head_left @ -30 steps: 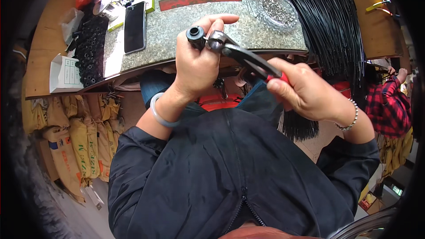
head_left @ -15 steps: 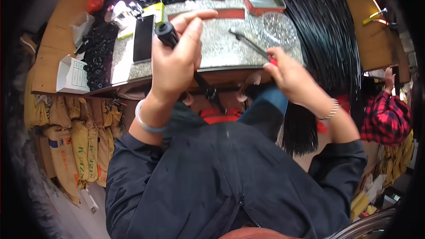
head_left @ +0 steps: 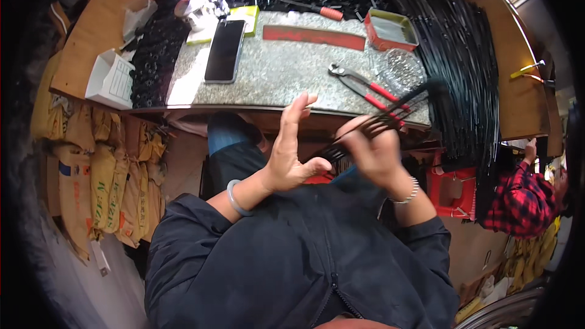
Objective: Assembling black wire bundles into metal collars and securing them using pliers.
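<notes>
A black umbrella frame with thin ribs slants across in front of the bench edge, its thick dark end at the upper right. My right hand is closed around its ribs, the fingers smeared by motion. Beside its lower end, my left hand is open with fingers stretched and thumb out; whether the thumb touches the ribs I cannot tell. Red-handled pincers lie on the speckled stone slab, just beyond my right hand. To their right sits a clear round dish of small metal pieces.
A phone, a red strip, a red-handled screwdriver and a red tin are on the bench. Long black rods hang over its right edge. A white box stands left. Another person's plaid sleeve shows at right.
The pincers have left my right hand and lie on the slab. The umbrella frame has passed from my left hand to my right and tilted over. My left hand has opened.
</notes>
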Motion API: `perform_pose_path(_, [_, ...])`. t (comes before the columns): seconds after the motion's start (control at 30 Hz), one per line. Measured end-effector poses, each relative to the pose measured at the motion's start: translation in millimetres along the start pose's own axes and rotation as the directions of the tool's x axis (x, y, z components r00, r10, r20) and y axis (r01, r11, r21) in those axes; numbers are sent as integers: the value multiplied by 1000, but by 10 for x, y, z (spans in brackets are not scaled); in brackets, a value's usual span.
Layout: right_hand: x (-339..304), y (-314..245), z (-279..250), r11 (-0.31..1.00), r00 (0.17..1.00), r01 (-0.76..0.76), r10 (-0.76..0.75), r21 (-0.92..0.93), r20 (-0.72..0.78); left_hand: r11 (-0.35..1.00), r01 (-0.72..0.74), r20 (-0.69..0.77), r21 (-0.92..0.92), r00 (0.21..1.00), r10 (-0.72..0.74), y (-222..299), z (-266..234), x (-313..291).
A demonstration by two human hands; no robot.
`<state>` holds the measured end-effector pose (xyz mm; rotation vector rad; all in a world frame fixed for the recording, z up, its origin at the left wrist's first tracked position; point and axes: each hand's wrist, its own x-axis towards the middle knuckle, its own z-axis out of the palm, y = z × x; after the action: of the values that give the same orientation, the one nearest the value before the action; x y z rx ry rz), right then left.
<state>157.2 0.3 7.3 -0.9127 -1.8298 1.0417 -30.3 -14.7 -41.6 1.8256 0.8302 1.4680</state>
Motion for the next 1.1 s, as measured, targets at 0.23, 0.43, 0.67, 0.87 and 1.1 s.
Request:
perform_pose_path(0.23, [488,-489,-474,888,959,262,-196,378,-204,912,-86,11,401,996,89,90,-269,-29])
perform_pose_path(0.43, [547,-342,62,980,977,199,-200,-13,-68,631,362,-422,686,905,-61,925,-1716,-893])
perform_pose_path(0.67, [341,61,472,983,967,-182,173,33,188,71,899,-715,433,390,-580,802,-1274,-4002])
perform_pose_path(0.87, [252,119,710,972,941,-203,228,-119,251,20,987,-479,159,95,-873,-157,-337,-5711])
perform_pose_path(1.1, [114,140,864,937,904,-323,347,-132,248,-181,976,-214,-125,-205,-955,-1252,-185,-6611])
